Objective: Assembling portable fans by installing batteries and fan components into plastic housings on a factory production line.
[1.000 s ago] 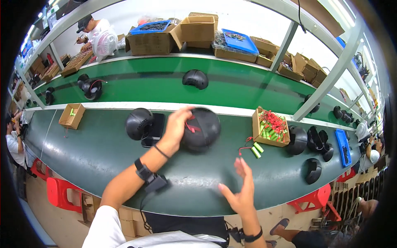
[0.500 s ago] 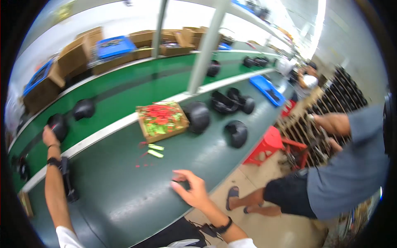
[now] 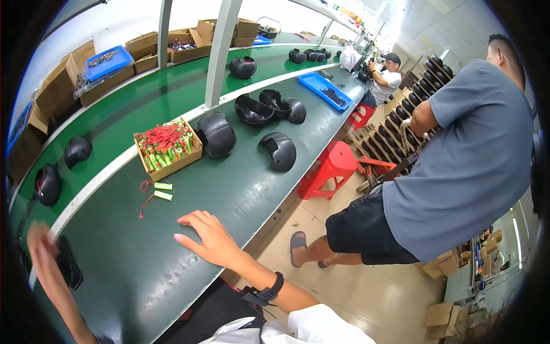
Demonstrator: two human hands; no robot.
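Observation:
My right hand (image 3: 212, 241) lies flat, fingers spread, on the dark green bench (image 3: 246, 189) and holds nothing. Just beyond it lie two small green cylinders with red wires (image 3: 163, 190). Behind them is a cardboard box (image 3: 168, 149) full of the same green and red parts. My left hand (image 3: 41, 243) is a blur at the lower left, next to a flat black object (image 3: 69, 264). A black helmet shell (image 3: 48, 184) sits a little beyond that hand, apart from it.
More black helmet shells (image 3: 216, 135) (image 3: 279, 152) stand along the bench, with a blue tray (image 3: 327, 89) farther on. A person in a grey shirt (image 3: 464, 160) stands close on the right by a red stool (image 3: 329, 169). Cardboard boxes line the far shelf.
The view has swung further right and down. My left hand has come off the helmet shell and dropped toward me. My right hand has settled flat on the bench.

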